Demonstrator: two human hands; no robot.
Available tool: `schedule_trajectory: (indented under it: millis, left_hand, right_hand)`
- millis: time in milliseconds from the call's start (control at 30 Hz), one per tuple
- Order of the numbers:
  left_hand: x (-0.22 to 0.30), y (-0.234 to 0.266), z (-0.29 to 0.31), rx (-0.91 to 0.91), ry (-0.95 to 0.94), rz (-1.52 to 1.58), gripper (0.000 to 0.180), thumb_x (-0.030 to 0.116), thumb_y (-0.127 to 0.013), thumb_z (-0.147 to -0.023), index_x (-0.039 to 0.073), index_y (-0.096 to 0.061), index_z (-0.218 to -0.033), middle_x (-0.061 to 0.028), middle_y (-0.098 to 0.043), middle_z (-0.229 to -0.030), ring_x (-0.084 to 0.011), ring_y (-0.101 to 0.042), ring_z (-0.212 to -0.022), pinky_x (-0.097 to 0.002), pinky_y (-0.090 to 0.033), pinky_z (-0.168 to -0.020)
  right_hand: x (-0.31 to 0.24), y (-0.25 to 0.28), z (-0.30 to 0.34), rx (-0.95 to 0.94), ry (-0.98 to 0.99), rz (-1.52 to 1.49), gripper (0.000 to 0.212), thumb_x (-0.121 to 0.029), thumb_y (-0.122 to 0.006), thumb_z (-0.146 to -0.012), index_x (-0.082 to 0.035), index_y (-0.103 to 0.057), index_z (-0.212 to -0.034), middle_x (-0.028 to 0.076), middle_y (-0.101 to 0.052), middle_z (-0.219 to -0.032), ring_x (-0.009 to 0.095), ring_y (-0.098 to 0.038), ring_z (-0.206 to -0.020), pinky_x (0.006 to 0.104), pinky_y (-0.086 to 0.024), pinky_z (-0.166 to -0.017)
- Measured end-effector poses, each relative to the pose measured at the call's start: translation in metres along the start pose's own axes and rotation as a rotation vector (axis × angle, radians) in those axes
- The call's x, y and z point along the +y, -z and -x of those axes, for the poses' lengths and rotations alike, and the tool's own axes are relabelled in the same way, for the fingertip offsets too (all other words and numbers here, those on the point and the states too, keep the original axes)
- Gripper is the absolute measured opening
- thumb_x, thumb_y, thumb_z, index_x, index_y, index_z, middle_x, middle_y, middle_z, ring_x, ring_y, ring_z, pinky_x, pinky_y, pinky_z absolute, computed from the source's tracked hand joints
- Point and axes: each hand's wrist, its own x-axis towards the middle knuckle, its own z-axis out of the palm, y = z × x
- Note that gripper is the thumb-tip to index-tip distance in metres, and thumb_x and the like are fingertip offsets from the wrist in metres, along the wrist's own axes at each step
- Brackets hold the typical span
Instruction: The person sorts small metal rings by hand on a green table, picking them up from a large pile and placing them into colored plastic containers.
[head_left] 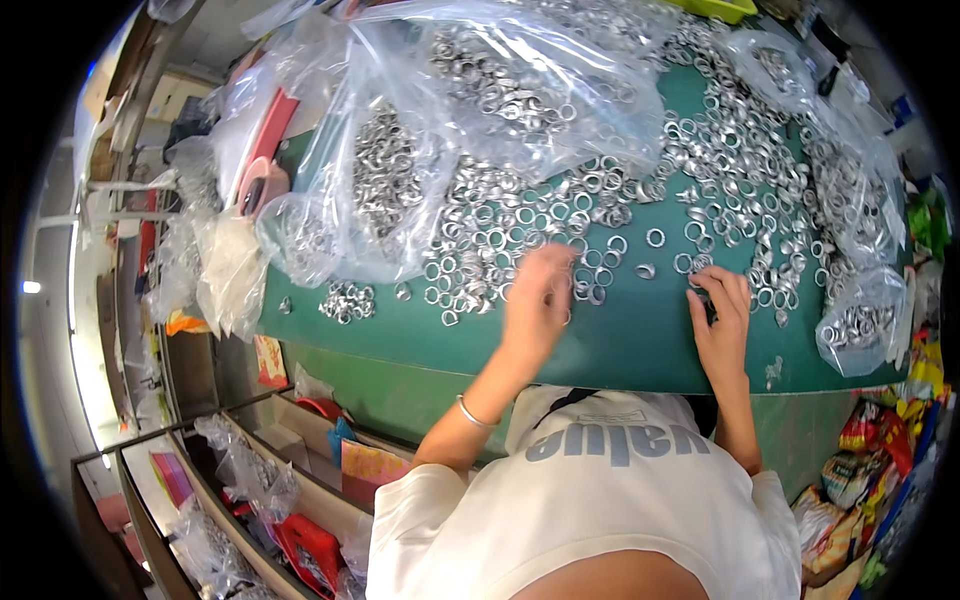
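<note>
Many silver metal rings [500, 237] lie loose on a green table [620, 345] in front of me. My left hand [540, 300] is over the near edge of the middle heap, its fingers smeared by motion; whether a ring is in them cannot be seen. My right hand [725, 315] rests on the table beside the right-hand heap. Its fingers are bent and the thumb stands apart from them, with the fingertips at a ring [684, 263]. A single ring [655, 238] and a tilted one [646, 271] lie between the two heaps.
Large clear plastic bags [385, 180] of rings cover the back and left of the table. A smaller bag [858, 325] sits at the right edge. One small ring pile [347, 302] lies at front left. Shelving [300, 440] stands below left; colourful packages [860, 460] are at lower right.
</note>
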Motion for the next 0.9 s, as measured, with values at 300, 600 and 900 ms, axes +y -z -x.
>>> schedule_trajectory:
  millis: [300,600,900]
  left_hand:
    - [0.020,-0.072,-0.005,-0.325,-0.131,-0.385,0.018,0.004,-0.062,-0.080,0.002,-0.060,-0.099,-0.0086,-0.058,-0.093,-0.0261,-0.053,-0.091,-0.0416,-0.037,-0.080]
    - [0.037,-0.065,0.012,-0.455,0.143,0.079,0.022,-0.004,-0.060,-0.082,-0.002,-0.059,-0.104,-0.0116,-0.057,-0.088,-0.0274,-0.059,-0.083,-0.0337,-0.047,-0.060]
    - [0.049,-0.078,0.020,-0.512,-0.109,-0.038,0.030,-0.004,-0.062,-0.078,0.000,-0.057,-0.107,-0.0112,-0.055,-0.100,-0.0316,-0.057,-0.089,-0.0374,-0.049,-0.072]
  right_hand:
    - [0.014,0.032,0.013,0.017,-0.039,0.101,0.023,-0.002,-0.068,-0.075,-0.004,-0.063,-0.098,0.010,-0.061,-0.098,0.029,-0.054,-0.091,0.0370,-0.039,-0.080]
    - [0.008,0.007,0.023,-0.101,0.111,0.134,0.019,-0.005,-0.071,-0.070,-0.007,-0.063,-0.087,0.005,-0.055,-0.087,0.024,-0.052,-0.081,0.0364,-0.037,-0.069]
    - [-0.005,0.028,0.036,-0.192,-0.267,-0.337,0.015,0.003,-0.063,-0.079,0.001,-0.062,-0.094,0.013,-0.060,-0.091,0.030,-0.061,-0.081,0.0362,-0.048,-0.069]
